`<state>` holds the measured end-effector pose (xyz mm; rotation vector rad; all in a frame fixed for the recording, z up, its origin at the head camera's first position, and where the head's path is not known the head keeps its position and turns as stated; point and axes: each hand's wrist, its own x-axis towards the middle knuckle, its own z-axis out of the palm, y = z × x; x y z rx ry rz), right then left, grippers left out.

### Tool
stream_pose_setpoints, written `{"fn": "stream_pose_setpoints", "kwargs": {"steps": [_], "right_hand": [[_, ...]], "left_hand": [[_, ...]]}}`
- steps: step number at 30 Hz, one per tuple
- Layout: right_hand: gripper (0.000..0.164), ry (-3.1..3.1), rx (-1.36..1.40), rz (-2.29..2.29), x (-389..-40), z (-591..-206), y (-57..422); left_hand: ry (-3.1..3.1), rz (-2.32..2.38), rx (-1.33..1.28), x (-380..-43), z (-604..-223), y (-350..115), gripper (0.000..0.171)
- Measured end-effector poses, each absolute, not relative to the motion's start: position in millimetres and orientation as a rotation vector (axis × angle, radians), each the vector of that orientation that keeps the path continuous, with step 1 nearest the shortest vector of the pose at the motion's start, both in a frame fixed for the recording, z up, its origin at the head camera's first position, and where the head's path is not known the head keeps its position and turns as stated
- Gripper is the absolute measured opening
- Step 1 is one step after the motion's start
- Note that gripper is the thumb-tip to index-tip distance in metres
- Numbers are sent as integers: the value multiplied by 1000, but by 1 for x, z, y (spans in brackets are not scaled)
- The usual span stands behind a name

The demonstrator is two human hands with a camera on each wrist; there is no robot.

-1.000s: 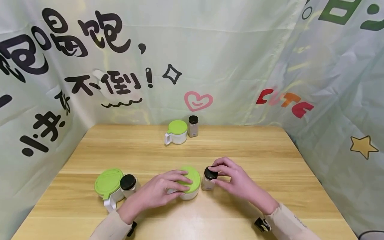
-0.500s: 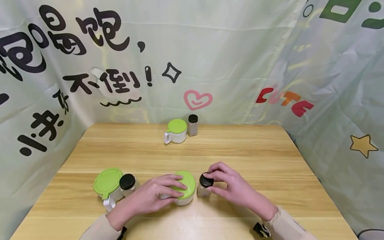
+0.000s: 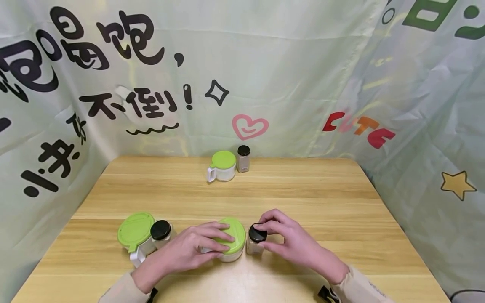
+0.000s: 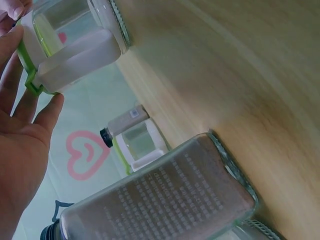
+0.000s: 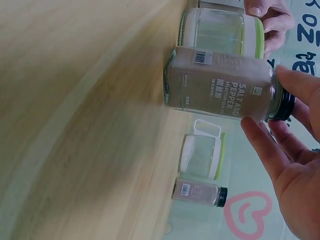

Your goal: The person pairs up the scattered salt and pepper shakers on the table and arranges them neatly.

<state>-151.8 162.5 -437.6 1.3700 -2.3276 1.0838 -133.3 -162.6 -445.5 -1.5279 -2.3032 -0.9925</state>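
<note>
My left hand (image 3: 185, 248) holds a glass seasoning jar with a green lid (image 3: 235, 236), fingers over the lid's top and edge. In the left wrist view, the jar's white handle (image 4: 82, 62) points towards the camera. Right beside that jar, my right hand (image 3: 293, 240) grips a square glass spice jar by its black cap (image 3: 257, 234). Its label reads "salt and pepper", and brown-grey powder fills the spice jar (image 5: 220, 85) in the right wrist view. Both jars stand upright, close over or on the wooden table (image 3: 303, 198).
Near my left forearm stand another green-lidded jar (image 3: 135, 231) and a black-capped spice jar (image 3: 161, 230). A similar pair, a green-lidded jar (image 3: 222, 166) and a spice jar (image 3: 243, 160), stands at the table's back edge. Printed cloth (image 3: 295, 84) encloses the back and sides.
Both hands have moved towards the front edge and slightly left, bringing the green-lidded jar and the spice jar along, side by side. The other jars have stayed put.
</note>
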Motion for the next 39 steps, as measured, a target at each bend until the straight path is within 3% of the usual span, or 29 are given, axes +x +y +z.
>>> {"fn": "stream_pose_setpoints", "kwargs": {"steps": [21,29,39], "right_hand": [[40,-2393,1326,1024,-144,-433,166],[59,-2331,1264,1005,-149,-427,168],[59,-2106,1219,1087,-167,-412,166]], "left_hand": [[-2298,-908,-1471,-124,-446,-158,28],[-2300,-776,-1412,-120,-434,-157,42],[-2279,-691,-1329,-128,-388,-164,61]]}}
